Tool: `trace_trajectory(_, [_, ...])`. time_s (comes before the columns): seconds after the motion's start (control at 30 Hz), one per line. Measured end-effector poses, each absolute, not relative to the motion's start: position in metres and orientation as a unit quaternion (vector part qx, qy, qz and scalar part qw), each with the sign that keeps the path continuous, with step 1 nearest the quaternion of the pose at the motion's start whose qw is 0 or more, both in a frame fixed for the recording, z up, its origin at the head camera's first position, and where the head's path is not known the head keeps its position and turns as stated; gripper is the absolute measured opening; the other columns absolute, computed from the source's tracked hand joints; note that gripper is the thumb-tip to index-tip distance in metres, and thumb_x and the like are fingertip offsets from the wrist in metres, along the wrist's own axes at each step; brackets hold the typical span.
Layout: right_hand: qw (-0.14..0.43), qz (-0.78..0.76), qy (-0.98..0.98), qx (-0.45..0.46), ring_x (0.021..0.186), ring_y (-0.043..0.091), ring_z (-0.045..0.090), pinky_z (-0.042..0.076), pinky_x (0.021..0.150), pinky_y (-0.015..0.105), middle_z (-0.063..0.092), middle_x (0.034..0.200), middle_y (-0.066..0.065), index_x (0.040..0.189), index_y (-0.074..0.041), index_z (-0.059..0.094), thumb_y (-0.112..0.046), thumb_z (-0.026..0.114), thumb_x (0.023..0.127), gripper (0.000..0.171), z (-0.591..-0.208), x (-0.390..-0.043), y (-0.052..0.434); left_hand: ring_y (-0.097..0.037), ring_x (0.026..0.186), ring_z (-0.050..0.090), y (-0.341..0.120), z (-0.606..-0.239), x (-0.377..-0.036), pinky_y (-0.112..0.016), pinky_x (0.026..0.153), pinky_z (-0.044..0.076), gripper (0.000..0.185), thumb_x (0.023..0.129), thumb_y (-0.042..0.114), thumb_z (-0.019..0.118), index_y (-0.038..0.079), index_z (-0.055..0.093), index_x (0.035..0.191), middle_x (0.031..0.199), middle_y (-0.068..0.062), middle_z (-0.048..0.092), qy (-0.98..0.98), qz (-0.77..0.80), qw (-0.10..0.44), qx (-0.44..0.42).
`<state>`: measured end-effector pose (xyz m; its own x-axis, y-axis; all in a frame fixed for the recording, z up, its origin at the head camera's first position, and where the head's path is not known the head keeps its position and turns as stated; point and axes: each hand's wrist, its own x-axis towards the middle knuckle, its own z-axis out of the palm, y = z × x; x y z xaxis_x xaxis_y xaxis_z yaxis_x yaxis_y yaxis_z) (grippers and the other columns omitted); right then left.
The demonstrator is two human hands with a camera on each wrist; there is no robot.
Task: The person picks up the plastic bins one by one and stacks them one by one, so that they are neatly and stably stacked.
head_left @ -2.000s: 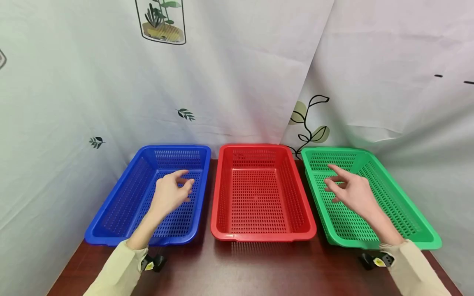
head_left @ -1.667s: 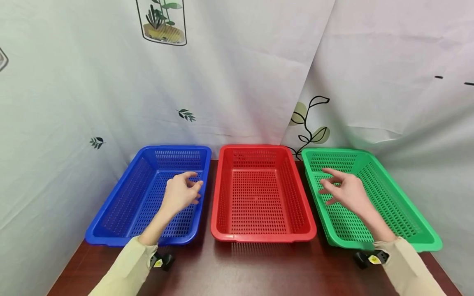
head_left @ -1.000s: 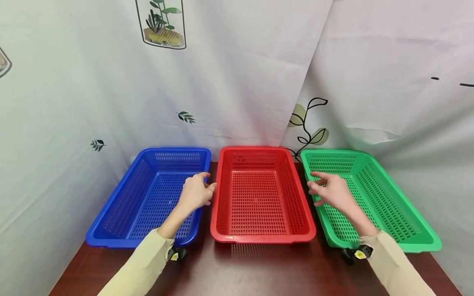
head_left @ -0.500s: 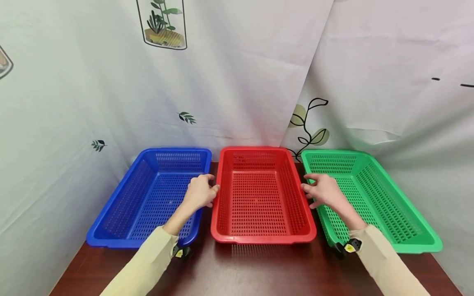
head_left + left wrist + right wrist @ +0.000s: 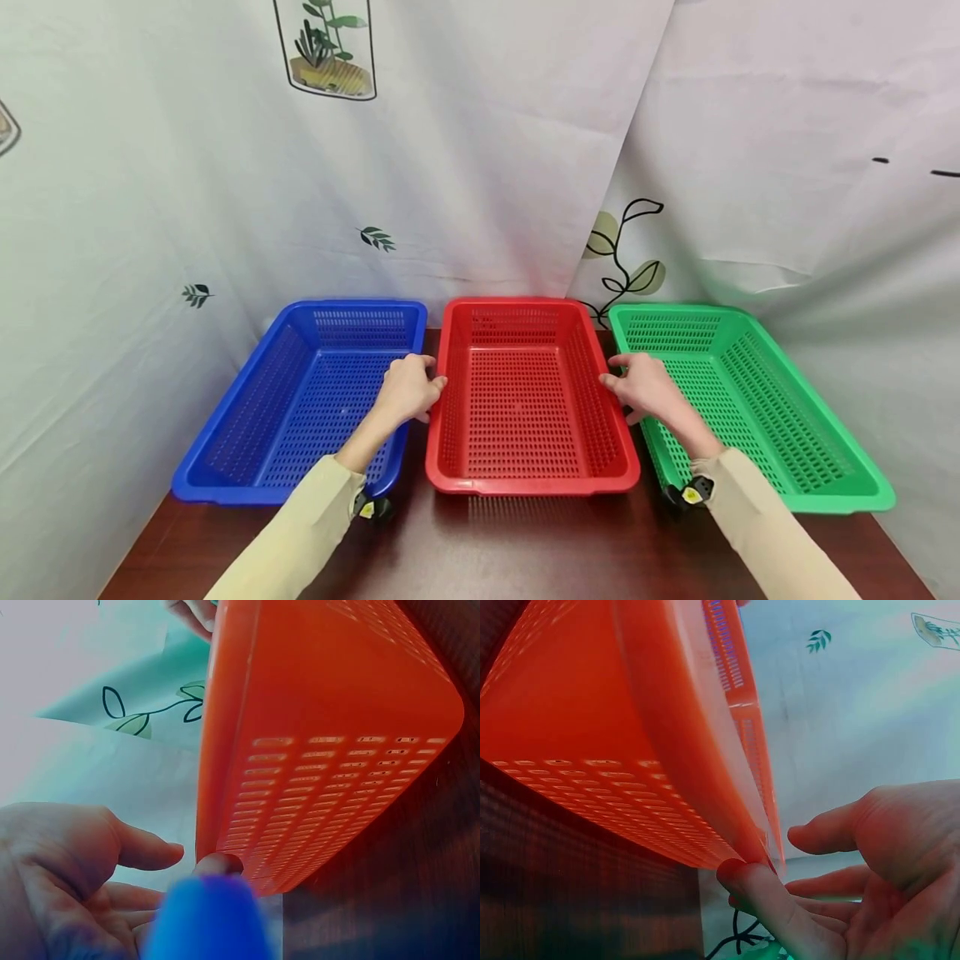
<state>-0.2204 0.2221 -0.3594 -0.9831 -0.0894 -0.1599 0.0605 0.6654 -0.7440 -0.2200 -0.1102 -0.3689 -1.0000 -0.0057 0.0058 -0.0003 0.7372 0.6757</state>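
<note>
likely light and stiff, the red basket [image 5: 525, 400] suits side-rim holds; left hand [image 5: 408, 390] and right hand [image 5: 641, 387] touch its rims, fingers loose.

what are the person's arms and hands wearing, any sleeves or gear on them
Both arms wear long pale beige sleeves to the wrist. The left hand and right hand are bare, with no gloves. Under each cuff sits a small black wrist device bearing a yellow marking.

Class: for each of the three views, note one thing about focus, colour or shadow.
Head view: sharp, evenly lit, soft shadow under the red perforated plastic basket. Left wrist view: the blue basket rim is a close blur. Right wrist view: red basket looks orange, right hand soft.
</note>
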Motion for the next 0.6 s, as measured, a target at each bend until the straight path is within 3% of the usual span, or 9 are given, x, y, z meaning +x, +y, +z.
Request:
trace_trajectory(0.13, [0.087, -0.396, 0.914, -0.002, 0.060, 0.021, 0.063, 0.053, 0.045, 0.034, 0.061, 0.082, 0.018, 0.127, 0.009, 0.042, -0.014, 0.054, 0.091, 0.044, -0.3606, -0.2227, 0.2205, -0.012, 0.033, 0.053, -0.1102, -0.3696, -0.2209, -0.026, 0.033, 0.047, 0.038, 0.083, 0.012, 0.062, -0.001, 0.057, 0.118, 0.072, -0.017, 0.062, -0.931, -0.364, 0.003, -0.002])
trace_trajectory(0.37, [0.078, -0.372, 0.925, 0.002, 0.056, 0.019, 0.062, 0.053, 0.044, 0.032, 0.061, 0.074, 0.014, 0.106, 0.008, 0.057, -0.012, 0.056, 0.089, 0.027, -0.3621, -0.2241, 0.2185, -0.013, 0.034, 0.053, -0.1094, -0.3711, -0.2218, -0.027, 0.035, 0.048, 0.038, 0.082, 0.011, 0.064, -0.004, 0.058, 0.116, 0.077, -0.021, 0.062, -0.932, -0.362, -0.004, 0.010])
trace_trajectory(0.6, [0.076, -0.363, 0.929, 0.000, 0.053, 0.019, 0.061, 0.052, 0.043, 0.032, 0.060, 0.072, 0.014, 0.100, 0.008, 0.059, -0.012, 0.058, 0.088, 0.024, -0.3621, -0.2252, 0.2188, -0.012, 0.032, 0.052, -0.1087, -0.3705, -0.2223, -0.026, 0.034, 0.047, 0.019, 0.082, 0.011, 0.063, -0.003, 0.064, 0.095, 0.062, -0.013, 0.059, -0.938, -0.348, -0.007, 0.006])
